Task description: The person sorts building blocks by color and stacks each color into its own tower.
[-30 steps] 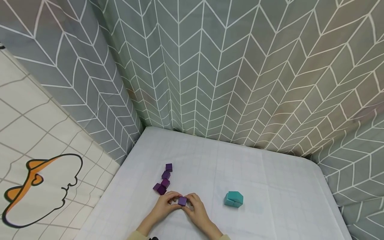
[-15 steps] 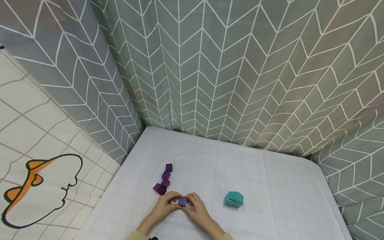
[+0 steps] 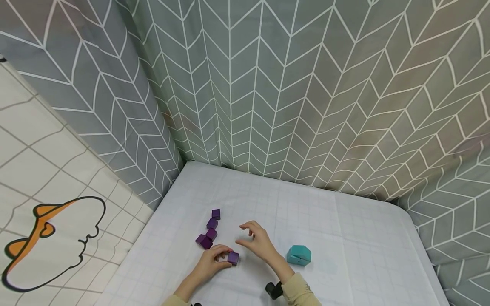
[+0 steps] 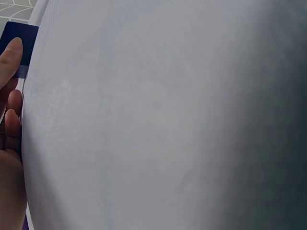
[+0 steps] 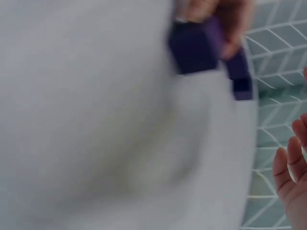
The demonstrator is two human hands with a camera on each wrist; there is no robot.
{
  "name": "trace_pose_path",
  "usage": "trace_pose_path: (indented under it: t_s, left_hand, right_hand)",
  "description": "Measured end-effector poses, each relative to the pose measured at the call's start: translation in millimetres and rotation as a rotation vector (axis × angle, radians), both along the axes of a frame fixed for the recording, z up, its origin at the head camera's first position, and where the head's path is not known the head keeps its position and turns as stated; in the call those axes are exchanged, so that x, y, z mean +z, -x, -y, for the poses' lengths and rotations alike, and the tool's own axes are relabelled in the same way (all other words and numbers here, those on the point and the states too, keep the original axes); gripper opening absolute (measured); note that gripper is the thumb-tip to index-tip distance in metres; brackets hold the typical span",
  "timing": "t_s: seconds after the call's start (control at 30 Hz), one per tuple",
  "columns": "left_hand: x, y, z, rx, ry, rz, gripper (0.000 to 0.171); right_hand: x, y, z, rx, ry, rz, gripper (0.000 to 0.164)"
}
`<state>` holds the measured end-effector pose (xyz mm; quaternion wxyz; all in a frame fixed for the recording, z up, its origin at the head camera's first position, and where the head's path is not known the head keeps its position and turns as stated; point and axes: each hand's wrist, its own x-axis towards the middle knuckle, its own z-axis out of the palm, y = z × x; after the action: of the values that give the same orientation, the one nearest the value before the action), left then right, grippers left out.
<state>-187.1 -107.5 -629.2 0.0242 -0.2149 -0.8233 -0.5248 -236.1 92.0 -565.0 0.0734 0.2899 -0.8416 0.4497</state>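
A purple cube (image 3: pixel 233 258) is pinched between the thumb and fingers of my left hand (image 3: pixel 208 262), low in the head view. The left wrist view catches the thumb pressed over the face of that cube (image 4: pixel 29 45), which looks dark there. My right hand (image 3: pixel 261 243) is held apart from the cube, to its upper right, thumb and fingers spread with nothing between them. Its fingers (image 5: pixel 293 158) also show at the right edge of the right wrist view. Several more purple cubes (image 3: pixel 211 234) form a crooked line just beyond my left hand.
A teal block (image 3: pixel 299 255) with a slanted top sits to the right of my right hand on the white-covered table (image 3: pixel 356 255). Grey chevron-patterned curtains (image 3: pixel 275 93) rise along the table's far edge. A black device (image 3: pixel 274 290) is at my right wrist.
My right hand has let go of the purple cube and moved away from it, up and to the right. My left hand keeps its pinch in the same spot.
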Motion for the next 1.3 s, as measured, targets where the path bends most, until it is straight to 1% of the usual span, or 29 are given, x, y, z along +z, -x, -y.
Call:
trace_pose_path:
  t_s: [0.13,0.23,0.3,0.47,0.53,0.63,0.7,0.77,0.8,0.87,0.97,1.0,1.1,1.17,1.23,1.3]
  left_hand:
    - [-2.0,0.1,0.5,0.0,0.014,0.035,0.033]
    - [1.3,-1.1,-0.9,0.005,0.012,0.043,0.033]
    - [7.4,-2.6,-2.4,0.008,0.007,0.042,0.033]
    - [29.8,-6.8,-6.2,-0.011,0.004,0.055,0.032]
    - [34.6,-7.5,-6.4,-0.024,0.007,0.053,0.031]
    - [34.0,-7.3,-6.6,-0.034,0.004,0.043,0.032]
    - [28.2,-6.3,-6.3,-0.029,-0.007,0.028,0.032]
    - [18.6,-4.9,-5.1,-0.016,-0.008,0.016,0.033]
    - [13.3,-4.4,-4.2,-0.008,-0.003,0.012,0.033]
    - [4.2,0.7,-2.3,0.003,0.014,0.004,0.033]
    - [-3.3,4.5,0.0,0.004,0.04,0.013,0.033]
    - [-3.7,4.5,0.2,0.001,0.039,0.012,0.033]
    - [9.8,0.5,-2.4,-0.015,0.017,0.039,0.031]
    - [9.4,-1.2,-3.0,-0.022,0.013,0.046,0.03]
    - [8.5,-2.9,-2.7,-0.042,0.012,0.071,0.031]
    - [-3.8,-2.4,-0.2,-0.062,0.021,0.06,0.031]
  right_hand:
    - [24.1,15.7,0.0,-0.04,0.047,0.007,0.037]
    - [41.6,26.9,-0.1,-0.058,0.082,0.013,0.038]
    - [53.2,33.4,-0.5,-0.061,0.106,0.017,0.038]
    - [80.2,44.8,-5.2,-0.076,0.133,0.019,0.037]
    - [90.7,47.1,-7.4,-0.084,0.149,0.023,0.036]
    - [111.4,46.9,-8.5,-0.089,0.178,0.029,0.036]
    - [117.7,51.4,-8.6,-0.085,0.182,0.013,0.036]
    - [120.2,58.3,-6.0,-0.09,0.175,0.011,0.036]
    - [118.5,63.2,-3.9,-0.09,0.173,0.021,0.036]
    - [115.0,75.9,2.3,-0.085,0.165,0.031,0.037]
    - [112.9,85.9,17.3,-0.073,0.174,0.087,0.035]
    - [111.3,87.6,22.3,-0.061,0.178,0.096,0.035]
    - [116.7,82.2,36.6,-0.023,0.184,0.154,0.033]
    - [115.5,78.7,44.5,-0.003,0.186,0.187,0.032]
    - [102.2,79.8,50.9,0.008,0.176,0.209,0.03]
    - [76.5,86.2,56.1,0.008,0.151,0.204,0.029]
